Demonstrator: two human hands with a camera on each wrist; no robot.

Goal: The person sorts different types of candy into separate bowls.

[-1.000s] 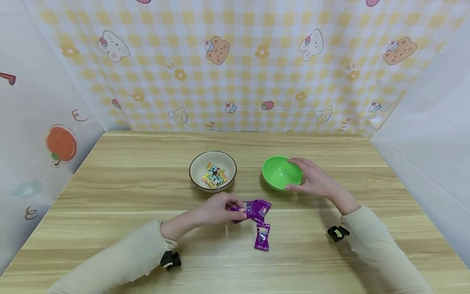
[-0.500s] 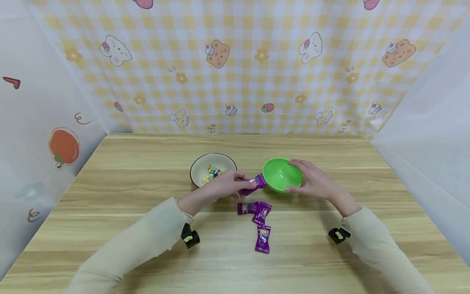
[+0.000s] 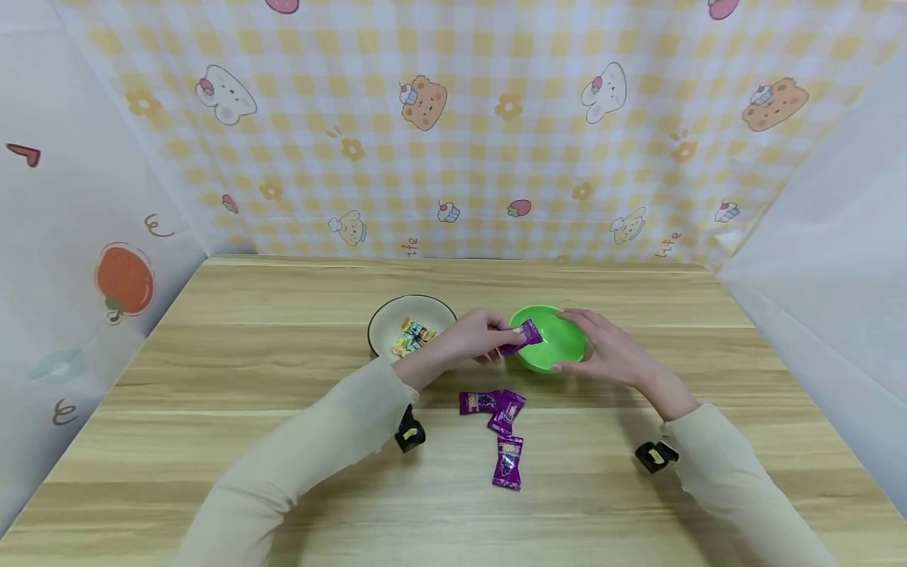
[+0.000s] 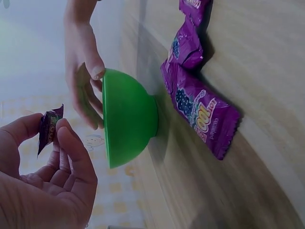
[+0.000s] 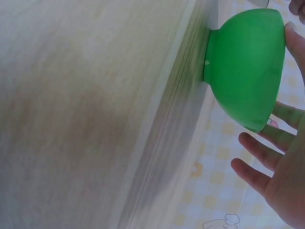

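Observation:
My left hand (image 3: 464,340) pinches a purple wrapped candy (image 3: 528,332) between thumb and fingers, over the left part of the green bowl (image 3: 561,351). In the left wrist view the candy (image 4: 48,127) is above the level of the bowl's rim. Around the bowl's right side my right hand (image 3: 611,348) holds the rim, thumb at the near edge and fingers at the far edge. The right wrist view shows some of its fingers spread off the bowl's wall (image 5: 248,67). Three more purple candies (image 3: 507,463) lie on the table in front of the bowls.
A cream bowl (image 3: 386,319) with a dark rim stands to the left, partly covered by my left hand and forearm. Several yellow wrapped candies (image 3: 411,337) lie in it. Behind the wooden table (image 3: 248,378) hangs a yellow checked cloth (image 3: 468,157).
My left hand has lifted one purple candy from the group on the table and carried it up and right, over the green bowl. My right hand stays at the bowl.

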